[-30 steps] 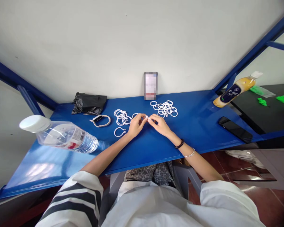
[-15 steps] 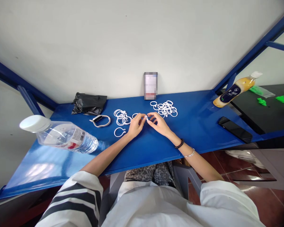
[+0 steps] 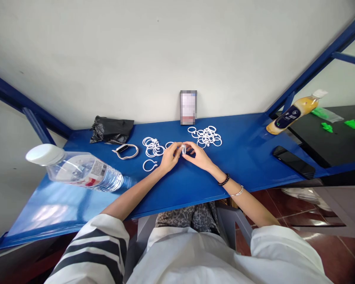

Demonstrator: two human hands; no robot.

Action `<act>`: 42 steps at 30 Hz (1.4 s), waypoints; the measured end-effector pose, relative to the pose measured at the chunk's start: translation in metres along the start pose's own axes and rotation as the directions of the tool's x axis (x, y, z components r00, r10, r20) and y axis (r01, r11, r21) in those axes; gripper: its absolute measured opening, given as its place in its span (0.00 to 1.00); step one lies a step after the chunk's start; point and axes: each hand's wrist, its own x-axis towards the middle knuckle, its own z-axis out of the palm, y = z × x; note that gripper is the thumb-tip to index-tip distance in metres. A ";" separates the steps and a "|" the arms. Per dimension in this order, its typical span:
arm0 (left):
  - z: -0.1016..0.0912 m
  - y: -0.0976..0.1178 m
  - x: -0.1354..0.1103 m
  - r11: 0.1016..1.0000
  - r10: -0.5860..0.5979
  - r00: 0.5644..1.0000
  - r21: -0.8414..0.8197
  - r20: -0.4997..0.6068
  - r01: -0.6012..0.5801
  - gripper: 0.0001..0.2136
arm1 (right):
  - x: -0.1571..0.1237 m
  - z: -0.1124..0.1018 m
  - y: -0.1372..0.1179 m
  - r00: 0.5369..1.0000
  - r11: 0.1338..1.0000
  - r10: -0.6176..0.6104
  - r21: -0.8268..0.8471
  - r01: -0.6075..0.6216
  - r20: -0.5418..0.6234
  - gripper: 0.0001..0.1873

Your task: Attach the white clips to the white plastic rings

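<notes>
My left hand (image 3: 169, 156) and my right hand (image 3: 199, 155) meet over the middle of the blue table (image 3: 248, 157). Both pinch one small white plastic ring (image 3: 183, 149) between their fingertips. Just left of my left hand lies a linked cluster of white rings (image 3: 153, 147), and a single open ring (image 3: 149, 165) sits nearer me. Behind my right hand spreads a loose pile of white rings (image 3: 206, 135).
A clear water bottle (image 3: 77, 168) lies on its side at the left. A white wristband watch (image 3: 125, 150) and a black bag (image 3: 111, 129) sit behind it. A yellow drink bottle (image 3: 296, 111) and a black phone (image 3: 294, 162) are at the right. A small card (image 3: 188, 107) leans against the wall.
My fingers have shifted slightly on the ring, and it now stands more on edge between the fingertips. Everything else on the table stays where it was.
</notes>
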 end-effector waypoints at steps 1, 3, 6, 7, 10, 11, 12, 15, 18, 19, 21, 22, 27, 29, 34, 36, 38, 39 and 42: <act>0.000 0.000 0.000 1.000 -0.008 1.000 0.001 0.002 0.008 0.14 | 0.000 -0.001 -0.001 1.000 1.000 -0.002 -0.005 0.002 -0.005 0.22; 0.000 0.000 0.000 1.000 -0.026 1.000 0.004 0.007 0.026 0.14 | 0.000 -0.002 -0.004 1.000 1.000 0.001 -0.015 -0.001 -0.025 0.21; 0.000 0.000 0.000 0.999 -0.048 0.999 0.007 0.015 0.048 0.15 | 0.000 -0.002 -0.006 0.998 0.999 0.028 -0.016 -0.028 -0.058 0.20; 0.000 -0.001 0.000 0.999 -0.051 0.999 0.003 0.017 0.051 0.15 | 0.000 -0.002 -0.006 0.997 0.999 0.039 -0.011 -0.040 -0.069 0.20; 0.001 -0.002 -0.001 0.998 -0.056 0.998 -0.010 0.032 0.057 0.16 | 0.001 -0.002 -0.005 0.991 0.998 0.063 0.010 -0.062 -0.118 0.19; 0.002 -0.003 -0.001 0.998 -0.060 0.998 -0.012 0.034 0.060 0.15 | 0.001 -0.002 -0.004 0.988 0.998 0.065 0.014 -0.063 -0.137 0.19; 0.002 -0.003 -0.001 0.998 -0.065 0.997 -0.010 0.033 0.065 0.15 | 0.001 -0.002 -0.003 0.986 0.998 0.065 0.018 -0.062 -0.153 0.19; 0.002 -0.004 0.000 0.998 -0.070 0.997 0.000 0.028 0.070 0.13 | 0.001 -0.002 -0.001 0.983 0.998 0.061 0.039 -0.055 -0.172 0.20; 0.002 -0.003 0.000 0.998 -0.055 0.998 0.017 0.025 0.055 0.11 | 0.001 -0.002 -0.001 0.985 0.996 0.073 0.071 -0.062 -0.160 0.19; 0.001 -0.003 0.001 0.999 -0.046 0.999 0.023 0.022 0.045 0.11 | 0.002 -0.001 -0.001 0.986 0.995 0.076 0.081 -0.064 -0.152 0.18; 0.001 -0.004 0.001 0.999 -0.030 0.999 0.032 0.018 0.029 0.11 | 0.002 0.000 0.000 0.988 0.993 0.079 0.102 -0.065 -0.135 0.13; 0.001 -0.004 0.001 0.999 -0.026 1.000 0.033 0.017 0.025 0.11 | 0.002 0.000 0.001 0.989 0.991 0.080 0.116 -0.066 -0.128 0.12; 0.002 -0.005 0.001 0.998 -0.057 0.998 0.000 0.013 0.057 0.11 | 0.002 0.001 0.004 0.989 0.984 0.090 0.164 -0.070 -0.117 0.12; 0.002 -0.005 0.001 0.998 -0.067 0.998 -0.019 0.020 0.067 0.11 | 0.002 0.000 0.002 0.990 0.984 0.082 0.166 -0.062 -0.117 0.13; 0.001 -0.004 0.002 1.000 -0.025 1.000 0.010 0.004 0.025 0.11 | 0.002 -0.003 -0.003 0.992 0.986 0.069 0.159 -0.051 -0.110 0.13; 0.001 -0.004 0.002 0.999 -0.009 1.000 0.033 0.000 0.009 0.12 | 0.002 -0.004 -0.003 0.992 0.986 0.067 0.162 -0.049 -0.103 0.12; 0.001 -0.003 0.002 0.999 -0.003 1.000 0.042 0.004 0.003 0.12 | 0.002 -0.003 -0.003 0.993 0.985 0.070 0.167 -0.053 -0.096 0.12; 0.001 -0.003 0.002 0.999 -0.002 1.000 0.042 0.005 0.001 0.13 | 0.002 -0.003 -0.002 0.993 0.984 0.073 0.171 -0.057 -0.094 0.12; 0.001 -0.004 0.002 0.999 0.003 1.000 0.035 -0.004 -0.003 0.13 | 0.003 -0.003 -0.001 0.991 0.979 0.095 0.192 -0.074 -0.099 0.11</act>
